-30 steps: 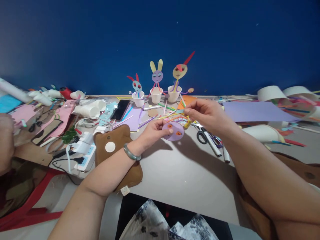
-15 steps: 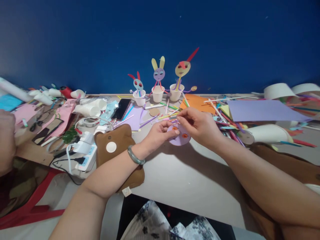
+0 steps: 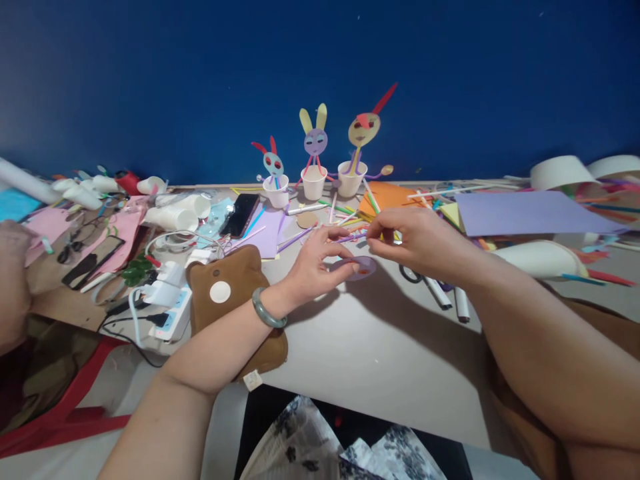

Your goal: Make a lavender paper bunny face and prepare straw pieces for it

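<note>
My left hand [image 3: 320,263] holds a purple paper disc [image 3: 364,268] with orange marks, pinched between the thumb and fingers. The disc is tilted, so I see it at a shallow angle. Just to its upper right is my right hand [image 3: 407,240], its thumb and fingertips pinched together. A thin purple strip [image 3: 354,237] shows between the two hands; whether the right fingertips grip it I cannot tell. Three paper-cup figures stand behind: a blue-faced one [image 3: 273,164], a purple-faced one with yellow ears [image 3: 315,142] and a yellow-faced one [image 3: 363,129].
A brown bear-shaped pouch [image 3: 227,293] lies under my left forearm, beside a power strip [image 3: 175,313] with plugs. A phone [image 3: 241,215] is behind it. Right of my hands are markers [image 3: 461,305], purple paper [image 3: 530,213] and a paper roll [image 3: 543,259]. Another person's hand [image 3: 14,287] is far left.
The disc has tipped from facing me to a flatter angle. My right hand has moved off it, slightly right, and my left fingers have spread. Markers and a black ring now show by my right forearm.
</note>
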`<state>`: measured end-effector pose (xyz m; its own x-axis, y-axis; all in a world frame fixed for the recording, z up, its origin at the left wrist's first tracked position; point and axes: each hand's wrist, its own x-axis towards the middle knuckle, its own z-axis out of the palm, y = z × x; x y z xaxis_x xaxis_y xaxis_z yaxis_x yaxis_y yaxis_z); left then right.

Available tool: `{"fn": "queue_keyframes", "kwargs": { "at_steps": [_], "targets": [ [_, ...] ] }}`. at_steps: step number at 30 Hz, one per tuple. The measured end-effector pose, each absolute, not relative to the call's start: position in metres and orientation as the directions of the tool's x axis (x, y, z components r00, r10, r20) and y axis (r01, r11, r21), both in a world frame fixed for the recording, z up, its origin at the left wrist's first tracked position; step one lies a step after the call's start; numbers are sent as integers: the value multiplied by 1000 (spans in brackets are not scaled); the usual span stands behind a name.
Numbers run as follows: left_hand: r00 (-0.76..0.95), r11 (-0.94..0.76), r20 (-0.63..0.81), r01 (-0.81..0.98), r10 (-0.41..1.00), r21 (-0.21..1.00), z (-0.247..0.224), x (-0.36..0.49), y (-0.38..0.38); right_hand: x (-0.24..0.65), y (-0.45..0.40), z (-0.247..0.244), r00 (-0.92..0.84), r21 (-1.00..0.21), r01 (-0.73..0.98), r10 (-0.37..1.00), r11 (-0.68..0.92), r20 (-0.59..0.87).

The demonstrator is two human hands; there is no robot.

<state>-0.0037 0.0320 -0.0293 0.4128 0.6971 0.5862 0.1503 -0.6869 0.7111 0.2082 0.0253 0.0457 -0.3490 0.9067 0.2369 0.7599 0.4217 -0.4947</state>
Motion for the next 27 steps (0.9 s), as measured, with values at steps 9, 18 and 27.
{"fn": "queue_keyframes", "kwargs": {
  "at_steps": [9, 18, 27],
  "targets": [
    [548, -93, 60, 32, 834, 995, -17, -2, 25, 209, 24, 43, -254, -688, 623, 928, 372, 271],
    [564, 50, -38, -5, 825, 999, -10, 0, 21, 208, 23, 47, -350, -650, 656, 917, 384, 190],
    [563, 49, -64, 42, 824, 998, -13, 0, 18, 207, 21, 50, -379, -644, 655, 909, 395, 173]
  ]
}}
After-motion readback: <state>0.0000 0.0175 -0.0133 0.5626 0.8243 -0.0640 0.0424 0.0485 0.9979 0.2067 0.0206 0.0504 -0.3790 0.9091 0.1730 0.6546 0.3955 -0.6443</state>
